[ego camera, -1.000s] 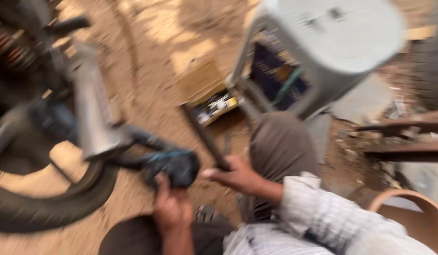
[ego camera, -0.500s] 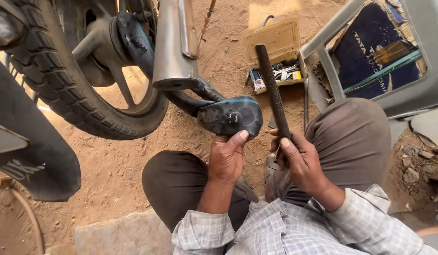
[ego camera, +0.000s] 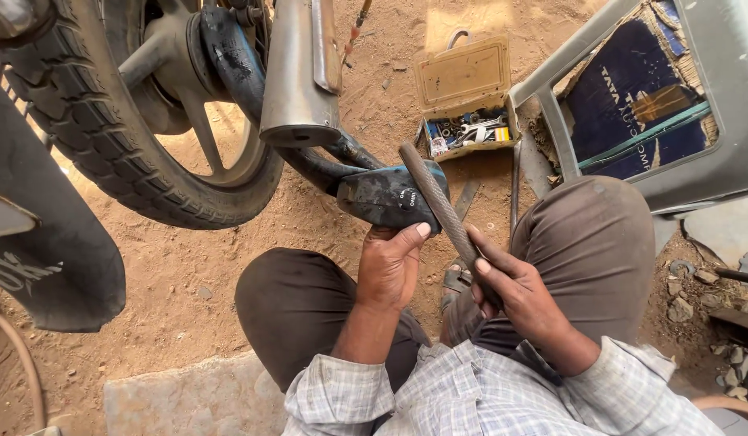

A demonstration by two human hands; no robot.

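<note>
Black rubber tube [ego camera: 386, 194] sat pinched in my left hand [ego camera: 390, 266], fingers clamped on its folded end just above my knees, the rest of it trailing back under the exhaust [ego camera: 297, 73] toward the wheel [ego camera: 108, 121]. My right hand [ego camera: 515, 291] was closed round the lower end of a rough rasp [ego camera: 438, 202], its tip angled up and lying across the tube's fold. The two hands were near each other, not touching. Beyond them an open toolbox [ego camera: 463, 97] lay on the sandy ground [ego camera: 172, 266], beside a grey stool [ego camera: 713, 161].
</note>
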